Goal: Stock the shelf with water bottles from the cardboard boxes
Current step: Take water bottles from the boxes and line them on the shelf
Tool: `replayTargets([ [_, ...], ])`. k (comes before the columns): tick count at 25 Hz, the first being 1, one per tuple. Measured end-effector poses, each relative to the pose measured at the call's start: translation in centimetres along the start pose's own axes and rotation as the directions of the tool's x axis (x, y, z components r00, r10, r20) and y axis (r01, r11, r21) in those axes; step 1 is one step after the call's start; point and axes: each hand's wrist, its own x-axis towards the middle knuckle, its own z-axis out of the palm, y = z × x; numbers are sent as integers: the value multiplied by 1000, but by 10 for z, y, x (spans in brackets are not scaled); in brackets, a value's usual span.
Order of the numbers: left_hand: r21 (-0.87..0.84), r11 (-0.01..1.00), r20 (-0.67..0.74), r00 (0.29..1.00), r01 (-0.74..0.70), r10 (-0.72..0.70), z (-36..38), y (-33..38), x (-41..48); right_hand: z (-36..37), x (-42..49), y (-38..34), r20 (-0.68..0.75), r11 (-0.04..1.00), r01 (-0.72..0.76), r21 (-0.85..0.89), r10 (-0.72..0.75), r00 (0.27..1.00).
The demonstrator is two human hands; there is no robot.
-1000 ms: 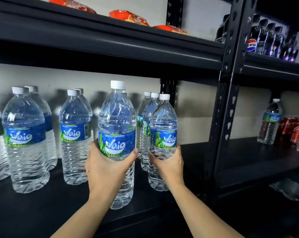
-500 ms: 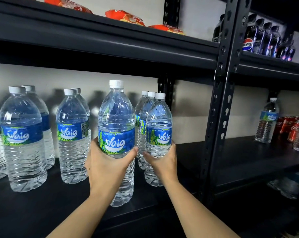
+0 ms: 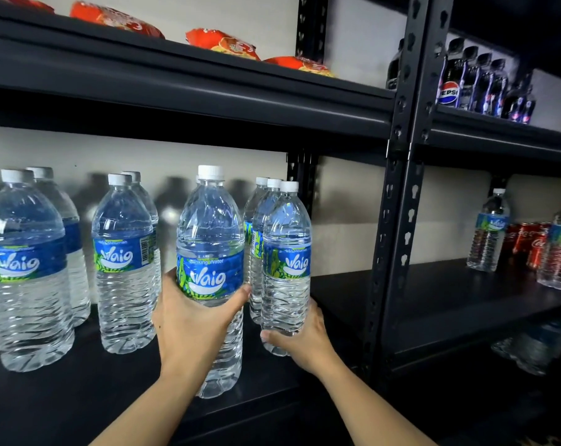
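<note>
My left hand grips a large clear water bottle with a blue label and white cap, standing upright near the front of the black shelf board. My right hand holds the lower part of a second water bottle just to its right, also upright on the board. Two more bottles line up behind that one. Further left stand other bottles in rows of two, the leftmost front one being the nearest.
A black perforated upright post bounds the bay on the right. Beyond it stand small water bottles and red cola cans. Above are orange snack packets and dark Pepsi bottles. The upper shelf beam hangs close over the caps.
My right hand slid down from the label to the lower body of its bottle. Both bottles stay upright on the board, and the view has shifted slightly.
</note>
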Motion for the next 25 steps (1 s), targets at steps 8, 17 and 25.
replayTargets([
  [8,13,1000,46,999,-14,13,6,5,4,-24,-3,12,274,798,64,-599,130,953],
  [17,-38,998,-6,998,-57,57,23,18,20,-26,-1,18,281,782,83,-618,121,952],
  [25,4,1000,3,1000,-31,31,46,-27,12,-26,2,19,268,802,56,-595,132,954],
])
